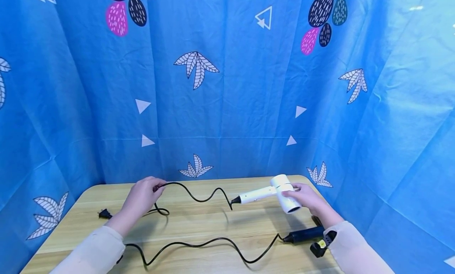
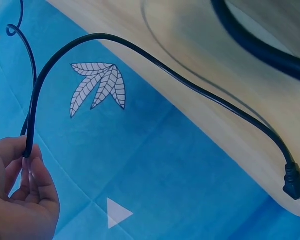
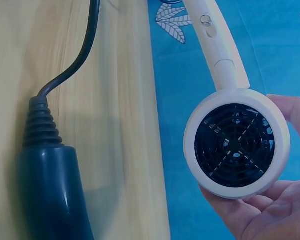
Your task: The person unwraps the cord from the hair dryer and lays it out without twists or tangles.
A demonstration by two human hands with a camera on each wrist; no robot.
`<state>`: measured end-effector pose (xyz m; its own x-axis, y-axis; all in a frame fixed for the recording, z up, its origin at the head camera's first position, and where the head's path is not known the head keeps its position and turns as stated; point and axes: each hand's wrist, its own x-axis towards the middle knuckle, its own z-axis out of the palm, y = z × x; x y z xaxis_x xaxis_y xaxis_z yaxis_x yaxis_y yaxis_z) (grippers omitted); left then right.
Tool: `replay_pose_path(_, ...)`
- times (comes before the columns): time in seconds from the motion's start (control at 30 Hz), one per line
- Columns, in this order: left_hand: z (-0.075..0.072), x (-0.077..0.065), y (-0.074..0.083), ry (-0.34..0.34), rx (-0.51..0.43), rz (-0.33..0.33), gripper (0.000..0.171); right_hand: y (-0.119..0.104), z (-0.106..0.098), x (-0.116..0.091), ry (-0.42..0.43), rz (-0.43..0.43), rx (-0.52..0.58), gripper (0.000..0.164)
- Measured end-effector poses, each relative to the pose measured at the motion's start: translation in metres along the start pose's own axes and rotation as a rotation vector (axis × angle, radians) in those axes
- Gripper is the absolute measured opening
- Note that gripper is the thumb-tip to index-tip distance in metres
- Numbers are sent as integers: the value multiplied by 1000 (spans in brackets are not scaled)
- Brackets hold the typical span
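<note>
My right hand [image 1: 306,196] grips a white hair dryer [image 1: 282,193] by its barrel, above the table's right side. Its handle [image 1: 258,194] points left, and the round dark grille [image 3: 235,145] faces the right wrist camera. From the handle's end a black cord [image 1: 199,200] runs in waves to my left hand [image 1: 143,195]. Thumb and fingers of that hand pinch the cord, seen close in the left wrist view [image 2: 25,187]. Past the pinch, the cord arches down to a black plug [image 1: 104,214] near the table's left edge.
A dark-handled appliance [image 1: 303,234] lies at the right front, partly hidden by my right forearm. Its black cord [image 1: 213,240] snakes left across the wooden table [image 1: 199,222]. A black plug with a yellow label [image 1: 318,248] sits beside it. Blue patterned curtains [image 1: 245,108] enclose the table.
</note>
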<state>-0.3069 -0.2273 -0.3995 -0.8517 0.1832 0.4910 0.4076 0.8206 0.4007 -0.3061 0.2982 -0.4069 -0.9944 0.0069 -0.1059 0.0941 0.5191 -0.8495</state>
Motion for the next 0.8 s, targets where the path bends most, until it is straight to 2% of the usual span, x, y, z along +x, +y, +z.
replay_pose_path(0.17,1,-3,-4,8,22,38,17,1,0,-1,4,-3,-2,66)
replay_pose_path(0.8,-2,-13,-14,5,53,67,20,7,-10,0,11,-9,-6,69)
